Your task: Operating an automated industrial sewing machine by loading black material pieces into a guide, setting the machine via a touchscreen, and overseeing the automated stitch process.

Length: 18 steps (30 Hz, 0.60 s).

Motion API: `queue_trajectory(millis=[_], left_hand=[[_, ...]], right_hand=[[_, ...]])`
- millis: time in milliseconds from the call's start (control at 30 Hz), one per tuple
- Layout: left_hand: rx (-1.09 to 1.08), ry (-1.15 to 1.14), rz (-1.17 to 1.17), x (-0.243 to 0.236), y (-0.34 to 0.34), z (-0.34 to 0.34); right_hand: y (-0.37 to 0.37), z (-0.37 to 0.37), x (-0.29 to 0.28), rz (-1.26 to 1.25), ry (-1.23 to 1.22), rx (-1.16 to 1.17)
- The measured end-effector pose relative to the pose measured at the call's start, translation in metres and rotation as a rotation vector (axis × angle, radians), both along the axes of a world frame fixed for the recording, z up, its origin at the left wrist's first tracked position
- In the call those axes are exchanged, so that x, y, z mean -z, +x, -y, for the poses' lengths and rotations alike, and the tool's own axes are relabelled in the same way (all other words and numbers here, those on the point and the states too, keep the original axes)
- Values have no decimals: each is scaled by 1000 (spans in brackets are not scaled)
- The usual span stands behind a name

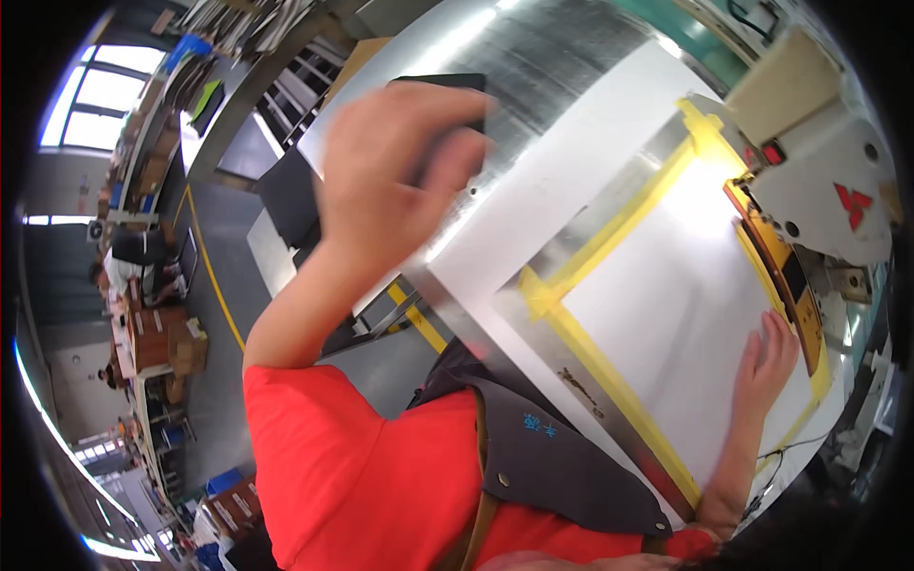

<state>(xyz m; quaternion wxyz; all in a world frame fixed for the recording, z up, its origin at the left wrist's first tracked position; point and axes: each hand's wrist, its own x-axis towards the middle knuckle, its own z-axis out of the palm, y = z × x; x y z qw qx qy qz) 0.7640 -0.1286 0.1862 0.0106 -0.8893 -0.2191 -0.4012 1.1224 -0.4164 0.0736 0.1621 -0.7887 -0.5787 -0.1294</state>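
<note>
Left hand point(395, 171) grip around a dark piece point(447, 95) (blurred), right hand point(769, 360) flat, fingers spread.

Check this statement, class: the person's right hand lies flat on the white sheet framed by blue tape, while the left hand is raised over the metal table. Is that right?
One detail is wrong: the tape is yellow, not blue. The head view shows the right hand flat on the white sheet, and the left hand raised over the metal table.
</note>
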Motion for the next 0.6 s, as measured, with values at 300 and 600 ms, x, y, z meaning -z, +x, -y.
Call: queue_trajectory(millis=[300, 600], left_hand=[[-1360, -1005, -163, 251, -389, 13], [-1418, -1030, 75, 368, -382, 67]], right_hand=[[0, -6, 11, -22, -21, 40], [-41, -24, 1, -124, -134, -23]])
